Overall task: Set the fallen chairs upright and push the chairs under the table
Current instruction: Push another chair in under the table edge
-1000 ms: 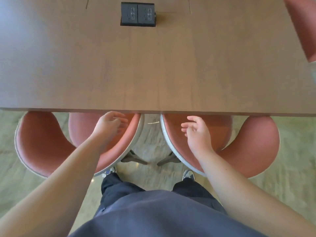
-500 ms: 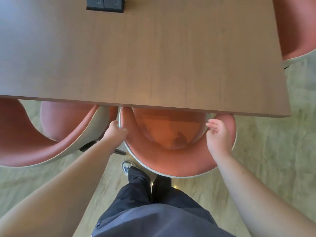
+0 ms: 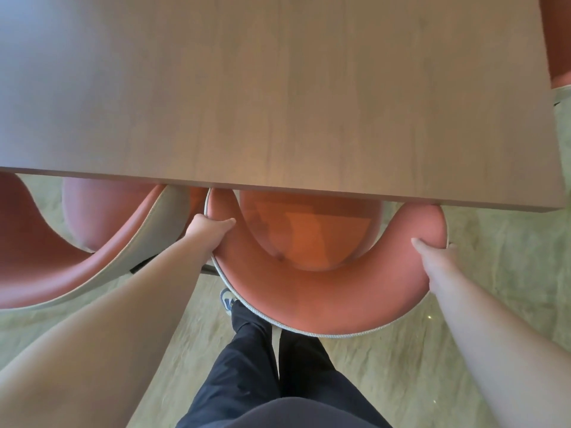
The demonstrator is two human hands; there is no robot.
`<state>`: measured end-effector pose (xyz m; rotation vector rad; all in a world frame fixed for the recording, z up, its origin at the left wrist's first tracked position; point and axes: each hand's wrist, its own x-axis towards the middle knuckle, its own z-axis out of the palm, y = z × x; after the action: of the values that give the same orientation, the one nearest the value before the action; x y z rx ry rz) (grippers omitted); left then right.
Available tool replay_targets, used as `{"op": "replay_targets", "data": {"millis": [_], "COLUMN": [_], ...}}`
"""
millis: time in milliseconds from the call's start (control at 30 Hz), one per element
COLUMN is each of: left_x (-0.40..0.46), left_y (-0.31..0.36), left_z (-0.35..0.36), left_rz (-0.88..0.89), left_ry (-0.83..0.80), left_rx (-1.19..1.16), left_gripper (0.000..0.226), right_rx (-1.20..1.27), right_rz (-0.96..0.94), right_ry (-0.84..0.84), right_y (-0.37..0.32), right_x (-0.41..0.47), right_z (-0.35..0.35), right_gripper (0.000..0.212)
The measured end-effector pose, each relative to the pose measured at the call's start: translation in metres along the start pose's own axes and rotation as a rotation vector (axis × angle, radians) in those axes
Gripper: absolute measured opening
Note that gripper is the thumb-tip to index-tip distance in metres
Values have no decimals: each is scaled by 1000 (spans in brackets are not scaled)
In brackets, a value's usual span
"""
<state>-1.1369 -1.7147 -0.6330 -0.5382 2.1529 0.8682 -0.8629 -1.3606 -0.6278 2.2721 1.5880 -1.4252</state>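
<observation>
Two upright chairs sit partly under the bench (image 3: 278, 88) edge; my left hand (image 3: 207, 231) and right hand (image 3: 432, 253) grasp the near chair (image 3: 324, 301), not fully in.

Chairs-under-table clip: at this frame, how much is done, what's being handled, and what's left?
Done: the chair on the left stands upright, its seat partly under the table. In hand: the left hand and right hand grip the two arms of the middle chair, upright, its seat front under the table edge. Left: its back remains outside. A third chair at the right end is barely visible.
</observation>
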Motion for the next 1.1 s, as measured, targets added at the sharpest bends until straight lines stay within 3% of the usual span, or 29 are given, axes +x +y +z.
{"op": "replay_targets", "data": {"millis": [167, 467, 733, 933, 1100], "left_x": [22, 31, 24, 17, 15], "left_y": [11, 8, 3, -15, -25], "left_z": [1, 7, -5, -22, -38], "left_rz": [-127, 13, 123, 138, 104], "left_ry": [-64, 67, 53, 71, 80], "left_rx": [-203, -29, 127, 201, 183], "left_gripper": [66, 40, 28, 26, 21], "right_rx": [34, -7, -92, -80, -102], "right_rz": [25, 6, -108, -112, -155], "right_ry": [-49, -99, -31, -54, -35], "right_y": [-2, -3, 0, 17, 27], "right_x": [20, 35, 21, 10, -1], "right_z": [-1, -7, -8, 1, 13], "right_gripper": [100, 93, 40, 62, 55]}}
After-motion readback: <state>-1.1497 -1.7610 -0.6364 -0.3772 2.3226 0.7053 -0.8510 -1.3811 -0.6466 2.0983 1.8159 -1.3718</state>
